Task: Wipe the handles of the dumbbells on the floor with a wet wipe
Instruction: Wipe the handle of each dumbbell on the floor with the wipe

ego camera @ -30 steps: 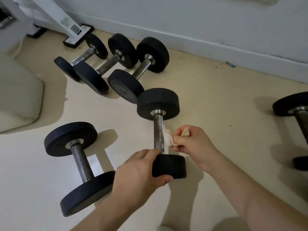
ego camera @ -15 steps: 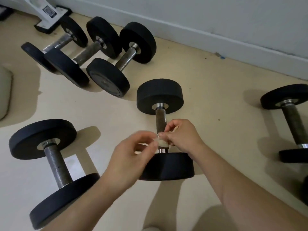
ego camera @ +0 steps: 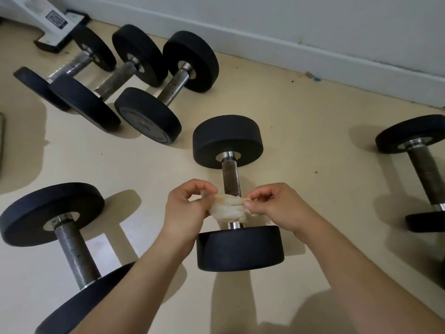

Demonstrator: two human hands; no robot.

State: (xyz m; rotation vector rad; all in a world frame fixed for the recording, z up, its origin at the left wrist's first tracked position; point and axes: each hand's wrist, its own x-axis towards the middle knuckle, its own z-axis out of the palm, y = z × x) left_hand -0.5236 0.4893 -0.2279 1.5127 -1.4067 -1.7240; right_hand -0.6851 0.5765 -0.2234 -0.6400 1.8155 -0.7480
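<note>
A bunched, yellowed wet wipe [ego camera: 228,209] stretched across the near end of the handle [ego camera: 230,174] of a dumbbell [ego camera: 240,248] on the floor [ego camera: 301,116], well away from its wall edge. The left hand [ego camera: 185,213] and right hand [ego camera: 277,208] each kept a pinching grip on one end, with the handle between them. A hard tug risked tearing the wipe or rolling the dumbbell.

Wipe wrapped around the middle dumbbell's handle

I've got left hand [ego camera: 185,213] and right hand [ego camera: 277,208] pinching the wet wipe [ego camera: 228,209] around the dumbbell [ego camera: 231,174] handle.
</note>
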